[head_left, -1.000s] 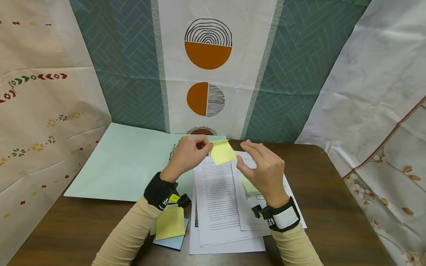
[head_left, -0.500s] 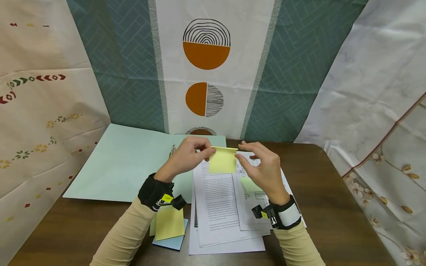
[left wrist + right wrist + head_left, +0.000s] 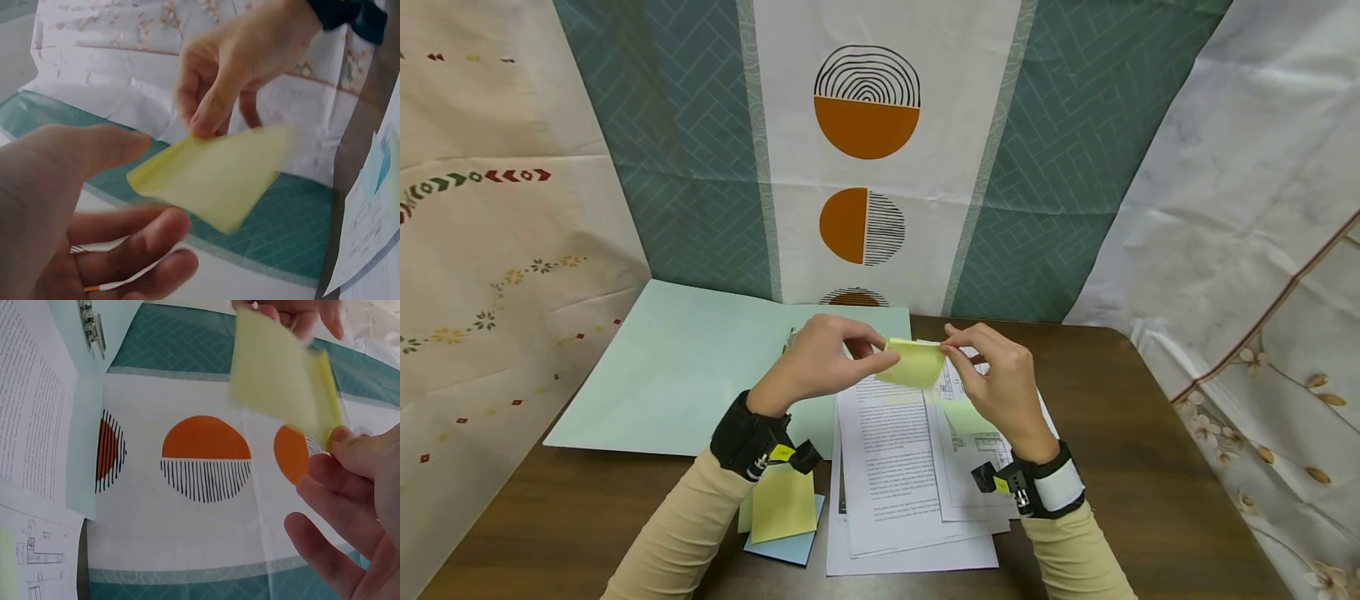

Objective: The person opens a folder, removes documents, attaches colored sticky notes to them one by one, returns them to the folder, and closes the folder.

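Note:
A yellow sticky note point(image 3: 913, 365) is held up above the printed sheets point(image 3: 891, 467), its folded top strip a deeper yellow. My right hand point(image 3: 1000, 379) pinches one end of that strip between thumb and forefinger, as the right wrist view also shows. At the note's other side is my left hand point(image 3: 827, 354). The left wrist view shows the left thumb point(image 3: 115, 147) and fingers point(image 3: 150, 240) spread apart, with the note just beyond them. A pale green sticky note point(image 3: 967, 417) lies on the drawing sheet under my right hand.
A pale mint folder point(image 3: 700, 367) lies opened at the back left, its metal clip point(image 3: 92, 328) visible in the right wrist view. Yellow sticky notes point(image 3: 782, 504) overlap a blue one point(image 3: 797, 546) near the front. A patterned cloth point(image 3: 887, 167) hangs behind the wooden table point(image 3: 1150, 467).
The note has come down slightly and swung from tilted to level, then shifted right. My right thumb and forefinger have closed on its strip, and my left fingers have come off it.

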A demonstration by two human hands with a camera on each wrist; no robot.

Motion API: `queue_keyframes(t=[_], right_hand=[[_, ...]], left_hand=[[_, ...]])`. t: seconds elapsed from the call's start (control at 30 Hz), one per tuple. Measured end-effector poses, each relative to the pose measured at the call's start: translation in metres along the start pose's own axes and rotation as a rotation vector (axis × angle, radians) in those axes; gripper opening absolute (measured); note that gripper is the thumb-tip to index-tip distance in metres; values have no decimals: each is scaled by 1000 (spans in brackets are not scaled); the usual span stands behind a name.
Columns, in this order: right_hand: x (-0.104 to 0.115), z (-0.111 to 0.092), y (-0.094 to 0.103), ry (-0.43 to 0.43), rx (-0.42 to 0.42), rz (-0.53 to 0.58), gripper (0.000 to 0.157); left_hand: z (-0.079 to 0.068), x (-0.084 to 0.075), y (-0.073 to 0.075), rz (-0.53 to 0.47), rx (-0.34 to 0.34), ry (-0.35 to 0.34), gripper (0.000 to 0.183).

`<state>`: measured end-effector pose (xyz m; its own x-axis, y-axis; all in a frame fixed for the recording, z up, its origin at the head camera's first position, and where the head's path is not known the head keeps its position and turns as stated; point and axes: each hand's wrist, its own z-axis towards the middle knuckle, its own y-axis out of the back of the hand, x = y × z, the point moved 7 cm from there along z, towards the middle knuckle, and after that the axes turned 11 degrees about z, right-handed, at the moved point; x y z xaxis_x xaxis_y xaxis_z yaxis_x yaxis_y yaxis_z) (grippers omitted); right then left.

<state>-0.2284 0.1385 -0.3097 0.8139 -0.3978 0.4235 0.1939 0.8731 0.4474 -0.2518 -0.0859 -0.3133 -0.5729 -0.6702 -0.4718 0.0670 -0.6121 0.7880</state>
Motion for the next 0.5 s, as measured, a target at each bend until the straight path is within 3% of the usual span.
queue_keyframes(t=[0.1, 0.23, 0.37, 0.5], right_hand=[[-1, 0, -1, -13, 24, -15, 15], [-3, -1, -7, -46, 75, -7, 12], [-4, -2, -13, -81, 119, -8, 8], [-11, -5, -16, -175, 130, 5, 5]], left_hand=[[-3, 2, 9, 73, -87, 8, 25], [-4, -3, 11, 89, -150, -67, 28], [-3, -11, 4, 115, -148, -139, 16], [-1, -11, -4, 117, -93, -134, 5]])
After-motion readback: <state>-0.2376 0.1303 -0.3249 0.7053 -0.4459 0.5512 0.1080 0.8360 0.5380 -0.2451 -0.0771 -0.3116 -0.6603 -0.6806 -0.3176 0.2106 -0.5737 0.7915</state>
